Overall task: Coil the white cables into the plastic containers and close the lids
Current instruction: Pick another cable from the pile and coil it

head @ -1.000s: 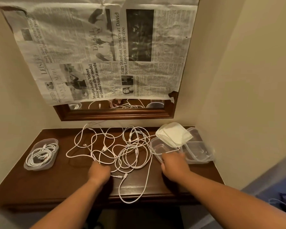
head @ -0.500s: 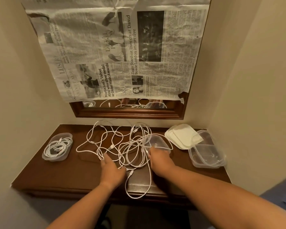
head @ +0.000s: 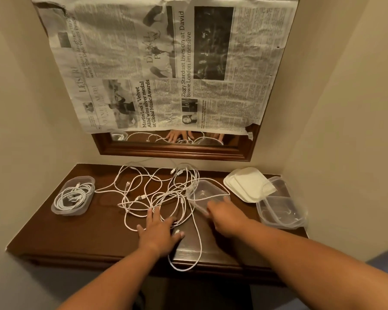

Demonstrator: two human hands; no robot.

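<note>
Left hand splayed flat on the cable tangle at the table middle, right hand gripping an empty container, so coiling's probably next.

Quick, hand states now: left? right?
Left hand: open, fingers spread flat on the white cables.
Right hand: at the near rim of the empty container, blurred; grip cannot be told.

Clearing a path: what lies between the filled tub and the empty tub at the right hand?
Head view: between filled tub and empty tub sprawls the loose cable tangle, the left hand resting flat on its near edge.
</note>
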